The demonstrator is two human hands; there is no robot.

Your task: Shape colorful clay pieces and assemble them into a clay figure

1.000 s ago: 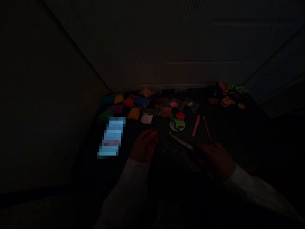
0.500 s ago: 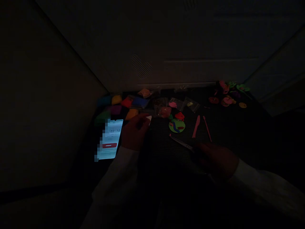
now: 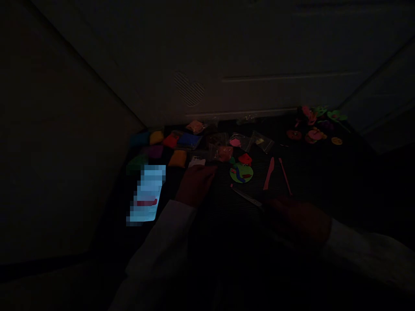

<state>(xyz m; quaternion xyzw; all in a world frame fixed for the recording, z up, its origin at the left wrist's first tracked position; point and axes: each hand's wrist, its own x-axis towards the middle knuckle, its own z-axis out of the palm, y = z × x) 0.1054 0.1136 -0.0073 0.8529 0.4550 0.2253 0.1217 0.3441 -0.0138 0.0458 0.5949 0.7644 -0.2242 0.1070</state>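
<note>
**A:** Straight to the hands! The left hand (image 3: 195, 185) is curled over, fingers tucked, just beside the white clay packet (image 3: 196, 162). Is it holding anything?

**B:** Too dark to call it. The right hand (image 3: 296, 220) is the easier read, closed around the handle end of the scissors (image 3: 246, 198).

**A:** And which way are those scissors pointing?

**B:** They lie on a slant across the ribbed mat (image 3: 220, 203), blades apparently shut, with the tip aimed up and left, just short of the green clay disc (image 3: 241, 172).

**A:** Where's the danger?

**B:** That tip! In this gloom, one careless swing could score the disc or nick the left hand. The pink plastic knife (image 3: 269, 173) lies close by too, easy to knock if the right hand swings wide.
</note>
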